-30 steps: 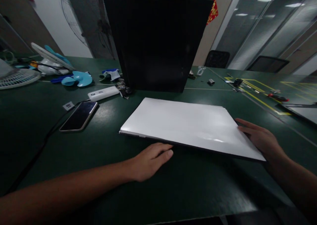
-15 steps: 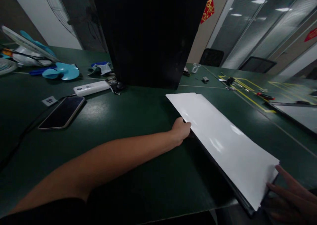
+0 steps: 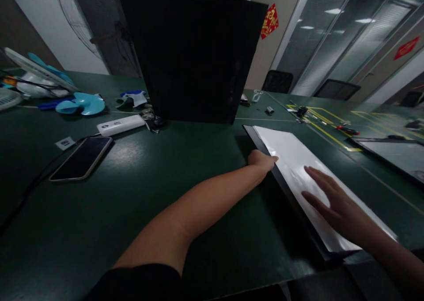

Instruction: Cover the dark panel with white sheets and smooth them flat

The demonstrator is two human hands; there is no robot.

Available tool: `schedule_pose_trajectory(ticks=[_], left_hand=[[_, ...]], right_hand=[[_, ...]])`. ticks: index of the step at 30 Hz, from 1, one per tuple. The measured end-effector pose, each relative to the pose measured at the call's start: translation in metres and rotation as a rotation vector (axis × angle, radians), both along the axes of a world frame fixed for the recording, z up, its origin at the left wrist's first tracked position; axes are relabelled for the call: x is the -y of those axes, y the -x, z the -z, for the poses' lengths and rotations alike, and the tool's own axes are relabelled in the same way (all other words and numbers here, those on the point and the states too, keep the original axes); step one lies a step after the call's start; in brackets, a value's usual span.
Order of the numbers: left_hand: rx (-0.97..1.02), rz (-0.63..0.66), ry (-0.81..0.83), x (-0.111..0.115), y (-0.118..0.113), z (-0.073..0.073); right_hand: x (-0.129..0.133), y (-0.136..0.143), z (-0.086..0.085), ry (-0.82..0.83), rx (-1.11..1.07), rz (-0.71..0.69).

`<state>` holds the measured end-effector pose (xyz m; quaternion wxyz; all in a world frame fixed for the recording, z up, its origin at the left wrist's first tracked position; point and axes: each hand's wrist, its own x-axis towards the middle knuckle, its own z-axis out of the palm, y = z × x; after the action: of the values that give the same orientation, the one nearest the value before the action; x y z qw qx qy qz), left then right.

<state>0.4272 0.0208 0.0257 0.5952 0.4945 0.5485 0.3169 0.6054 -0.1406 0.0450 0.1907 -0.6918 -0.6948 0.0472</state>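
A glossy white sheet (image 3: 287, 148) lies on a thin dark flat panel (image 3: 281, 179), which is tilted above the table and reaches its front edge at the right. My left hand (image 3: 262, 160) is closed around the panel's left edge, with the thumb on top near the sheet. My right hand (image 3: 334, 204) lies over the middle of the sheet, palm down, with fingers stretched and thumb apart. A strip of the panel shows along the sheet's left side. The fingers under the panel are hidden.
A large black screen (image 3: 195, 54) stands upright at the back of the green table (image 3: 165, 159). Left are a phone (image 3: 82, 158), a white power bank (image 3: 121, 125) and blue fan blades (image 3: 82, 103). Right are a red screwdriver (image 3: 347, 129) and another framed panel (image 3: 394, 155).
My right hand has moved from the sheet's near right corner onto its middle. The sheet has shifted right on the panel, baring its left border. My left hand has moved slightly right, still gripping.
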Motion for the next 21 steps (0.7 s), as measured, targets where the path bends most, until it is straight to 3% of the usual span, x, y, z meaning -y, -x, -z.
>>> schedule_pose_trajectory(ticks=[3,5,9,12,17,21], left_hand=[[0.017,0.008,-0.008,-0.008,-0.011,-0.005],[0.070,0.027,-0.003,-0.014,-0.013,-0.005],[0.219,0.114,0.048,-0.019,-0.009,-0.001],[0.318,0.164,0.082,-0.011,0.006,0.001],[0.398,0.147,0.122,0.020,0.066,-0.004],[0.392,0.068,0.121,0.047,0.145,-0.008]], right_hand=[[-0.021,0.016,0.009,0.057,0.033,-0.035],[-0.030,0.010,0.015,0.117,0.058,-0.054],[-0.044,-0.026,0.024,0.195,0.077,-0.069],[-0.050,-0.063,0.029,0.201,0.056,-0.068],[-0.052,-0.127,0.042,0.184,0.029,-0.025],[-0.047,-0.169,0.056,0.095,0.174,0.280]])
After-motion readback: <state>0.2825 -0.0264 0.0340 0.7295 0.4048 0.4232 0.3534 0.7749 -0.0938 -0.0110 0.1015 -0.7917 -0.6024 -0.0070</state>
